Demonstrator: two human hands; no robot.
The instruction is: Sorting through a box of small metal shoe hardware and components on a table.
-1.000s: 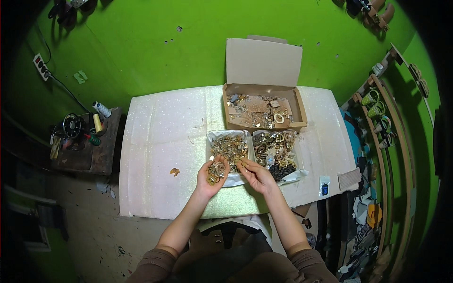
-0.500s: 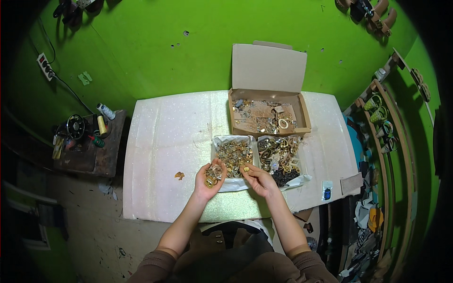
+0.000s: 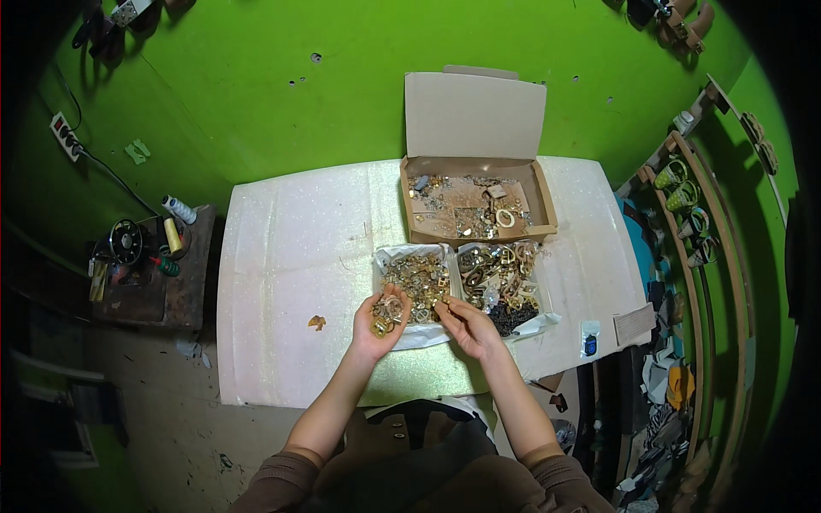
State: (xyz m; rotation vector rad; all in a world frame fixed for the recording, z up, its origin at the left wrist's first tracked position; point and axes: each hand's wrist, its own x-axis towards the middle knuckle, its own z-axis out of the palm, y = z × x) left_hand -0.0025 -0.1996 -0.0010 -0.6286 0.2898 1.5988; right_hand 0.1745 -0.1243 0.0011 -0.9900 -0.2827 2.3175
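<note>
Over at the far left, off the desk, a dark side stand [image 3: 145,282] is carrying a black wheel-like tool [image 3: 126,242] and spools of thread [image 3: 178,209]. Next, the desk [image 3: 282,256], covered in a pale glittery sheet, is filling the middle of the view, and a small brownish scrap [image 3: 317,322] is lying alone on it, toward its near left part. Moving right, the left hand [image 3: 380,323] is hovering at the near edge of the left white tray [image 3: 415,286], palm up, fingers curled together and cupping a small heap of gold-coloured metal fittings [image 3: 386,313]. Just beside it, the right hand [image 3: 466,327] is reaching toward that heap, thumb and forefinger pinching together on what looks like one small fitting, though the piece itself is too small to make out. Both trays are sitting near the desk's front edge, close to its middle; the left one is brimming with brass-toned hardware. The right white tray [image 3: 505,286] is touching it and is holding larger rings and buckles plus a dark clump. Behind them, an open cardboard box [image 3: 475,201] is standing near the back edge, lid raised, with more fittings scattered inside. Further right, a small blue-marked packet [image 3: 590,339] and a brown card [image 3: 634,323] are lying near the desk's right front corner.
</note>
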